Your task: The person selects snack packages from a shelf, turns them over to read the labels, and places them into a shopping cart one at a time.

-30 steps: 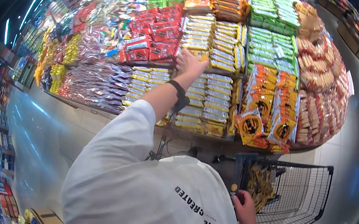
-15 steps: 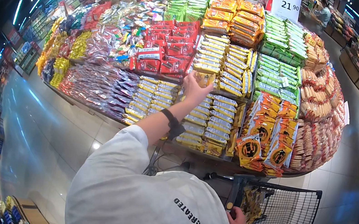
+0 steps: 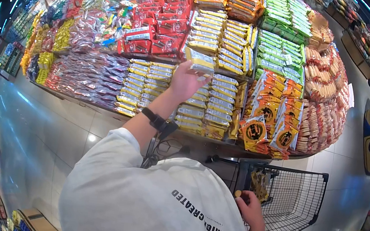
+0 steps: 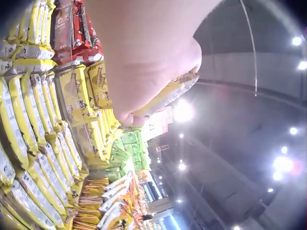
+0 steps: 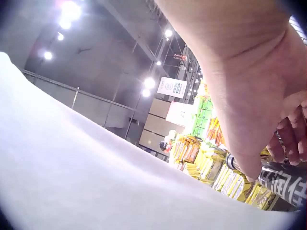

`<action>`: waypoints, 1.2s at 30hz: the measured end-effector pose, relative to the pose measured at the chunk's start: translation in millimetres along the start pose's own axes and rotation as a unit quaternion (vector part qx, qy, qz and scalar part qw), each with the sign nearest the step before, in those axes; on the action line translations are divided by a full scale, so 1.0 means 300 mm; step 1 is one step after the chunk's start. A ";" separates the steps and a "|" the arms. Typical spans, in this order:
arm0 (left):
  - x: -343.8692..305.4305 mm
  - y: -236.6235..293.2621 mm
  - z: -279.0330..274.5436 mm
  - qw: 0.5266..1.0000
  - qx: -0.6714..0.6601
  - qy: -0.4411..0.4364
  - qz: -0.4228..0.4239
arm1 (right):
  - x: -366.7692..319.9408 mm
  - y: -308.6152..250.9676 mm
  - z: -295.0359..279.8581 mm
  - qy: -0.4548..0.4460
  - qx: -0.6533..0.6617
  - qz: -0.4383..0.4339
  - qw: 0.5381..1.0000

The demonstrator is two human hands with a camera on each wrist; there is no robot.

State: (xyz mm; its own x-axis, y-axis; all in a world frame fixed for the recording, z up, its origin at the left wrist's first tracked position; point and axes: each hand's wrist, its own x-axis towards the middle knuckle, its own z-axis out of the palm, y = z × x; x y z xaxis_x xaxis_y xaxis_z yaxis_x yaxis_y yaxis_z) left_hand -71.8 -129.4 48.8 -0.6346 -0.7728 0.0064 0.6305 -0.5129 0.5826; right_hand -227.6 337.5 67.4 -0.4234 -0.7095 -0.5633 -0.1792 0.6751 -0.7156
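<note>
My left hand (image 3: 187,82) pinches a yellow-and-silver snack packet (image 3: 200,62) over the front of the yellow packet rows. In the left wrist view the packet (image 4: 178,90) shows edge-on beyond the hand (image 4: 148,57), whose fingers are mostly hidden. Stacked yellow packets (image 3: 204,38) lie just behind it, and another set of yellow packets (image 3: 193,109) sits in the lower tier beneath. My right hand (image 3: 253,215) grips the handle (image 5: 290,187) of a shopping cart (image 3: 298,197), fingers curled round it. Several yellow packets (image 3: 260,185) lie inside the cart.
Red packets (image 3: 160,22) are piled left of the yellow ones, green packets (image 3: 281,53) and orange packets (image 3: 273,109) to the right. Bagged tan snacks (image 3: 321,101) fill the right end. The tiled floor (image 3: 68,137) runs along the display's front.
My left hand has lifted the packet from the stack, tilted it and drawn it slightly back toward my body. The right hand stays at the cart handle. The head view has shifted.
</note>
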 end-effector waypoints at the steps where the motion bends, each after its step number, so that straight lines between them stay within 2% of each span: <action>1: -0.031 0.013 0.044 0.996 -0.066 -0.049 -0.045 | 0.008 0.011 -0.011 -0.007 0.025 0.013 1.000; 7: -0.136 0.011 0.149 0.976 -0.144 -0.107 -0.127 | 0.018 -0.099 -0.075 0.053 -0.024 -0.007 0.998; 9: -0.173 -0.011 0.185 0.967 -0.151 -0.139 -0.149 | 0.027 -0.116 -0.091 0.061 0.021 -0.042 0.997; 11: -0.213 -0.040 0.231 0.954 -0.153 -0.166 -0.197 | 0.022 -0.214 -0.090 0.099 -0.018 -0.106 0.989; 13: -0.259 -0.093 0.267 0.930 -0.124 -0.236 -0.254 | 0.036 -0.254 -0.080 0.087 0.006 -0.146 0.985; 14: -0.285 -0.112 0.291 0.930 -0.089 -0.207 -0.291 | 0.039 -0.280 -0.072 0.083 0.025 -0.166 0.982; 15: -0.305 -0.139 0.304 0.916 -0.090 -0.217 -0.325 | 0.040 -0.307 -0.061 0.079 0.044 -0.188 0.978; 19: -0.376 -0.248 0.333 0.878 -0.031 -0.260 -0.401 | 0.040 -0.340 -0.018 0.121 0.044 -0.259 0.957; 20: -0.391 -0.270 0.331 0.875 -0.001 -0.264 -0.407 | 0.048 -0.329 -0.005 0.139 0.056 -0.242 0.959; 22: -0.413 -0.306 0.336 0.866 0.072 -0.271 -0.415 | 0.069 -0.297 0.017 0.203 -0.021 -0.326 0.923; 25: -0.441 -0.335 0.398 0.850 0.135 -0.296 -0.414 | 0.055 -0.259 0.017 0.194 -0.021 -0.298 0.935; 27: -0.451 -0.357 0.435 0.843 0.138 -0.298 -0.426 | 0.039 -0.224 0.006 0.213 -0.007 -0.294 0.932; 30: -0.449 -0.410 0.460 0.822 0.145 -0.348 -0.426 | 0.014 -0.163 -0.034 0.225 0.008 -0.286 0.931; 32: -0.437 -0.449 0.453 0.816 0.235 -0.383 -0.364 | 0.009 -0.097 -0.070 0.278 0.053 -0.307 0.909; 33: -0.427 -0.463 0.437 0.815 0.236 -0.382 -0.367 | 0.003 -0.057 -0.095 0.278 0.056 -0.305 0.909; 35: -0.408 -0.487 0.406 0.774 0.325 -0.438 -0.322 | -0.016 0.036 -0.155 0.278 0.115 -0.196 0.933; 36: -0.415 -0.488 0.419 0.769 0.343 -0.444 -0.306 | -0.019 0.079 -0.178 0.292 0.190 -0.163 0.923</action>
State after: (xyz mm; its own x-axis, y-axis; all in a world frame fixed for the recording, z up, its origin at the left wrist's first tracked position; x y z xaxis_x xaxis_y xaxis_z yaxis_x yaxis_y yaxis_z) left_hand -141.3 88.7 64.9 -0.9656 0.2520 -0.0646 -0.0988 -0.1254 0.9872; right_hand -276.9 368.2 75.6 -0.8284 -0.5577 -0.0526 -0.1043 0.2457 -0.9637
